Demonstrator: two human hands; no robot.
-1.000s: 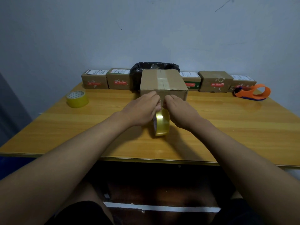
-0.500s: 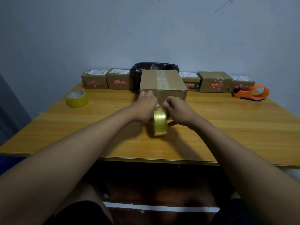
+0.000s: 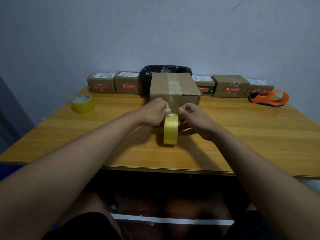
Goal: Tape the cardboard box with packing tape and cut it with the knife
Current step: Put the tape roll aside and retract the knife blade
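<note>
Your left hand (image 3: 154, 112) and right hand (image 3: 194, 116) pinch the yellowish packing-tape roll (image 3: 170, 129) upright mid-desk, likely to free its end, against the brown cardboard box (image 3: 174, 90) nearer the far edge.

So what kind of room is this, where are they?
Probably a small parcel-packing spot in a plain room. A row of little labelled brown cardboard parcels lines the grey wall, an orange tape dispenser lies on the wooden table, and both hands work a yellow packing tape roll against a big cardboard box.
</note>
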